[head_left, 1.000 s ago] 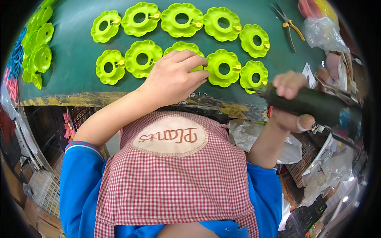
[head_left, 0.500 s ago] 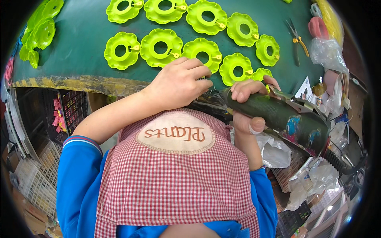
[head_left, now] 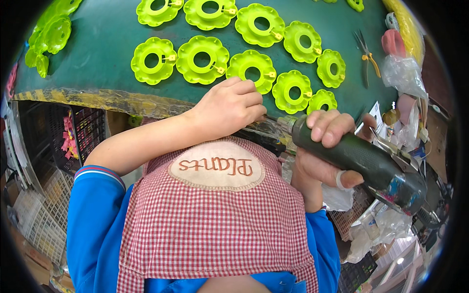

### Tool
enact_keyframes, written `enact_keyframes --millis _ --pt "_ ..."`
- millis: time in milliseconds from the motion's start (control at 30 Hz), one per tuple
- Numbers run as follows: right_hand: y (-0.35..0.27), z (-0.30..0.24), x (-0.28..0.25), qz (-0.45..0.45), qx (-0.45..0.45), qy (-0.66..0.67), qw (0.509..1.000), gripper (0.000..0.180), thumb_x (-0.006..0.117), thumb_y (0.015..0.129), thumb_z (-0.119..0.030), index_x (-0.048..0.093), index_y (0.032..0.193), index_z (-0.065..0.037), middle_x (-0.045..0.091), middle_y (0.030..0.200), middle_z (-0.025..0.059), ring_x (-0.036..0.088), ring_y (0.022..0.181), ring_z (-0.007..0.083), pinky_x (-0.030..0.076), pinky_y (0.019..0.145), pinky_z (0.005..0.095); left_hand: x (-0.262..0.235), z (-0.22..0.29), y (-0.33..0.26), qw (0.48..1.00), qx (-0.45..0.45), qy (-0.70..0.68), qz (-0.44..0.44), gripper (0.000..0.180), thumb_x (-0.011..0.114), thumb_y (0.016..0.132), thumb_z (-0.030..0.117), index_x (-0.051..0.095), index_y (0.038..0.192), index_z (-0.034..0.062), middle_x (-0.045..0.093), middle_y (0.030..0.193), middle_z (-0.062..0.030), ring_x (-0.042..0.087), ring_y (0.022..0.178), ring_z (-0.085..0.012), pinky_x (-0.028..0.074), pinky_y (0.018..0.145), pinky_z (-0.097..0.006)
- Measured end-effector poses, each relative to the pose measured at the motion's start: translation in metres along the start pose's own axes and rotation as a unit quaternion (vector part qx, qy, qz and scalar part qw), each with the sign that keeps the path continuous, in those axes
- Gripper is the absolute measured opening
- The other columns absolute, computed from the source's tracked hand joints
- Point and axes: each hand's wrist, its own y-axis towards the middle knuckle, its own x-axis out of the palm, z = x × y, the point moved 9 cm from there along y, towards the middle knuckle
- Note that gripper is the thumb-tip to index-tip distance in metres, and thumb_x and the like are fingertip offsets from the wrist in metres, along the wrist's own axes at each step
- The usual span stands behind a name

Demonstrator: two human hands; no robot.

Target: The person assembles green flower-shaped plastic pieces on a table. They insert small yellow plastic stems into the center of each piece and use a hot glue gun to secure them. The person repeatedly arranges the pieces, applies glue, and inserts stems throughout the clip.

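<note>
My right hand (head_left: 322, 141) is wrapped round a dark power screwdriver (head_left: 354, 154), which lies slanted with its metal nose toward my left hand (head_left: 232, 108). From the nose a thin bit (head_left: 274, 118) reaches to the curled fingers of that left hand, at the table's near edge. Whatever those fingers pinch is hidden. Just beyond both hands, scalloped lime-green plastic rings (head_left: 280, 94) lie in two rows, most bearing a small yellow tab (head_left: 307, 94). The nearest ring to my left hand is partly covered by it.
The green table (head_left: 105, 63) has a worn, yellow-taped front edge (head_left: 97, 99). More lime-green pieces (head_left: 57, 35) are heaped at the left. Orange-handled pliers (head_left: 367, 58) and a clear plastic bag (head_left: 403, 75) lie at the right. Below the table, a black crate (head_left: 89, 129) stands near pink parts (head_left: 69, 136).
My right hand and the power screwdriver have shifted right, away from my left hand, so the nose and bit now show. The left hand stays closed. The rings appear slightly shifted in view.
</note>
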Motion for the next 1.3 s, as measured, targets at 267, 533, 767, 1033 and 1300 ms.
enact_keyframes --millis 267,533,767,1033,1300 --pt "0.004 -0.019 -0.009 -0.018 -0.028 0.043 0.999 0.09 0.067 0.081 -0.067 0.04 0.145 -0.011 0.058 0.087 0.0036 0.054 0.078 0.0175 0.044 0.076 0.0353 0.004 0.006 0.021 0.994 0.025 -0.103 -0.009 0.023 0.076 0.071 0.018 0.068 0.092 0.0096 0.064 0.088 -0.0008 0.06 0.086 -0.0201 0.051 0.074 -0.033" --pt "0.001 -0.033 -0.041 0.039 -0.072 0.038 0.996 0.099 0.07 0.077 -0.068 0.033 0.148 -0.01 0.06 0.085 0.0059 0.059 0.075 0.0207 0.048 0.073 0.0366 0.015 0.011 0.04 0.993 -0.003 -0.12 0.002 0.021 0.076 0.074 0.013 0.071 0.094 0.009 0.065 0.087 -0.0026 0.06 0.085 -0.0228 0.052 0.074 -0.034" --pt "-0.002 -0.046 -0.061 0.078 -0.1 0.033 0.991 0.099 0.069 0.077 -0.069 0.034 0.147 -0.008 0.061 0.088 0.0076 0.058 0.077 0.0212 0.047 0.072 0.0377 0.017 0.022 0.062 0.994 0.033 -0.103 0.008 0.021 0.075 0.072 0.011 0.071 0.093 0.0087 0.066 0.087 -0.0026 0.061 0.081 -0.0221 0.052 0.07 -0.032" --pt "-0.021 -0.083 -0.136 0.186 -0.149 -0.245 0.94 0.096 0.066 0.084 -0.064 0.028 0.144 0.001 0.059 0.079 0.0104 0.058 0.07 0.021 0.049 0.067 0.0383 0.043 0.042 0.098 0.993 0.103 -0.06 -0.018 0.024 0.066 0.074 0.013 0.067 0.098 0.0095 0.065 0.09 -0.0027 0.062 0.084 -0.0204 0.054 0.068 -0.032" --pt "-0.016 -0.068 -0.15 0.227 -0.129 -0.253 0.932 0.095 0.073 0.079 -0.061 0.031 0.132 0.005 0.059 0.075 0.0125 0.059 0.068 0.0215 0.053 0.066 0.0357 0.105 0.06 0.115 0.987 0.159 -0.02 -0.027 0.009 0.062 0.074 0.017 0.056 0.08 0.012 0.057 0.075 -0.0019 0.065 0.074 -0.0188 0.055 0.063 -0.032"
